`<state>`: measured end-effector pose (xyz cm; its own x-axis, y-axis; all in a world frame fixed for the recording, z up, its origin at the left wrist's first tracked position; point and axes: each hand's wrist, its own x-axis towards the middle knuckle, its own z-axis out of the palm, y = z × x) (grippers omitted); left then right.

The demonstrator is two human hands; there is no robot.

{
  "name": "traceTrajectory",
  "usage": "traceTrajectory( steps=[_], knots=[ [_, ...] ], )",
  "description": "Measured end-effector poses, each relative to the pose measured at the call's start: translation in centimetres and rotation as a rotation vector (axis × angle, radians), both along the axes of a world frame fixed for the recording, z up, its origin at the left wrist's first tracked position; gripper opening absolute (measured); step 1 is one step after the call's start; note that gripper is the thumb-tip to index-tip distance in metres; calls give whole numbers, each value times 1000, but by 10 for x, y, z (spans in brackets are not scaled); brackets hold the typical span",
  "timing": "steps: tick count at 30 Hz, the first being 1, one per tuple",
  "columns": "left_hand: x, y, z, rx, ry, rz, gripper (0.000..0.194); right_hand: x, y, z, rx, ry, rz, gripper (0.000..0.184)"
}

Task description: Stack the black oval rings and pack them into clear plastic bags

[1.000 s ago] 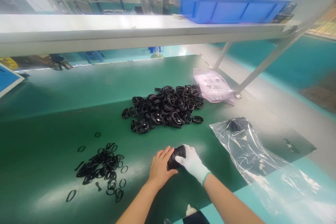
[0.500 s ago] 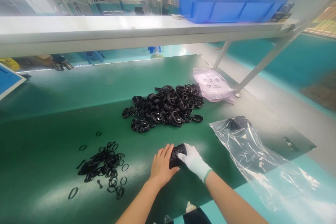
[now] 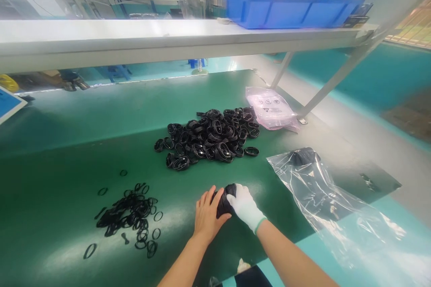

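Note:
A bundle of coiled black cables (image 3: 225,204) is held low over the green mat, near the front edge of the table. My bare left hand (image 3: 208,214) is wrapped round its left side, with fingers over the top and the thumb underneath. On the other side, my right hand (image 3: 245,204), in a white glove, grips the bundle with the thumb across its front. Farther back lies a heap of black cable coils (image 3: 212,136). To the left is a loose pile of thin black bands (image 3: 133,210).
A clear plastic bag (image 3: 323,188) with something dark at its top lies to the right. Behind it is a pink plastic bag (image 3: 272,107). A white shelf (image 3: 134,38) crosses above the table, carrying a blue bin (image 3: 292,12). Its slanted leg (image 3: 330,85) stands at the right.
My left hand's fingers have spread and shifted over the bundle, which now shows between them. Both hands stay on it. The whole view has slid slightly left.

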<state>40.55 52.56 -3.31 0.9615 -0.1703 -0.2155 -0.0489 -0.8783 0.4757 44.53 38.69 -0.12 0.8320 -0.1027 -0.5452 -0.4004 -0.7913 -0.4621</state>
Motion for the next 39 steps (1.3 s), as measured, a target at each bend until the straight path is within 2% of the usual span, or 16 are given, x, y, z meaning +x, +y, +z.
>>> traceTrajectory(
  steps=[6,14,22,26,30,33,36,39],
  knots=[
    [4,-3,9,-2,62,10,70,3,3,-2,-27,13,19,42],
    [6,-4,4,-10,42,30,71,2,-16,-1,130,-2,130,43],
    [1,-10,2,7,-6,45,71,-8,4,-8,59,-35,46,73],
    [-1,-9,2,-108,43,95,85,-10,8,-8,-1,-41,26,80],
    [-4,8,2,-345,127,119,97,-13,7,-8,-11,-37,18,82],
    [-7,21,-1,-449,136,125,87,-13,6,-8,1,-45,24,83],
    [-8,26,-6,-447,103,111,79,-14,6,-7,21,-28,27,86],
    [-8,25,-10,-439,62,118,79,-16,9,-8,3,-27,7,95]
  ],
)
